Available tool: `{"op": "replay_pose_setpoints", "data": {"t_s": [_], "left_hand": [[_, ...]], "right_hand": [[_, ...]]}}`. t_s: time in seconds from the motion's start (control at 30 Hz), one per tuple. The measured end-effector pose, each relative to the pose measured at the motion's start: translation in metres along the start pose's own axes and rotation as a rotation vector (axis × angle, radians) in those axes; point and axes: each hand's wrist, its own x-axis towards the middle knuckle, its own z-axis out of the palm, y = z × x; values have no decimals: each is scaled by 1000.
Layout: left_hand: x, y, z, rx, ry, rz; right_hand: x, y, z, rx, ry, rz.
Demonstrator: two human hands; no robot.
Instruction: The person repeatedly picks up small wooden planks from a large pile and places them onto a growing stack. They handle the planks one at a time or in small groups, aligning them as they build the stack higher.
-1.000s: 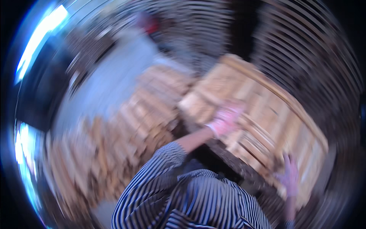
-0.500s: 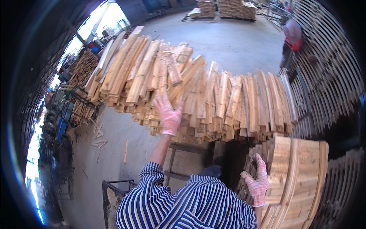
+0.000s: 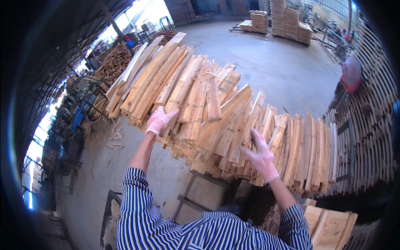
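A long, uneven pile of pale wooden planks [image 3: 200, 104] lies across in front of me, near ends pointing my way. At the left part of the pile, my left hand [image 3: 160, 121], in a pinkish-white knit glove, has its thumb and fingers around the near end of a wooden plank [image 3: 183, 84]; the underside of the grip is hidden. Farther right, my right hand [image 3: 261, 160] wears a like glove with darkened fingertips. It is over the near ends of the planks, thumb and fingers apart, holding nothing.
At the lower right stands a neat stack of boards [image 3: 327, 227]. A dark metal frame [image 3: 110, 218] is at the lower left. Another person [image 3: 350, 77] is by the slatted racks [image 3: 373, 100] at right. Tall wood stacks [image 3: 285, 21] stand on the far floor.
My left hand has moved left along the pile to a plank's end. My right hand has left the board stack and reached forward over the pile. The view has shifted.
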Motion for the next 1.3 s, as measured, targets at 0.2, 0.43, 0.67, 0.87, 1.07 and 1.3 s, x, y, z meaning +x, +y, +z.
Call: {"op": "replay_pose_setpoints", "data": {"t_s": [0.2,0.43,0.67,0.87,1.07,1.3], "left_hand": [[17,-23,-4,-50,-84,-2],[27,-27,-2,-150,-220,-3],[8,34,13,-156,-159,-9],[-6,75,12,-257,-323,-10],[-42,98,57,-122,-261,-48],[-1,83,85,-594,-10,131]], "right_hand": [[194,3,73,214,53,59],[249,0,122,425,-422,394],[208,-23,145,524,-425,336],[212,-12,150,1284,-513,529],[173,-48,112,1232,-473,797],[177,51,87,1283,-561,611]]}}
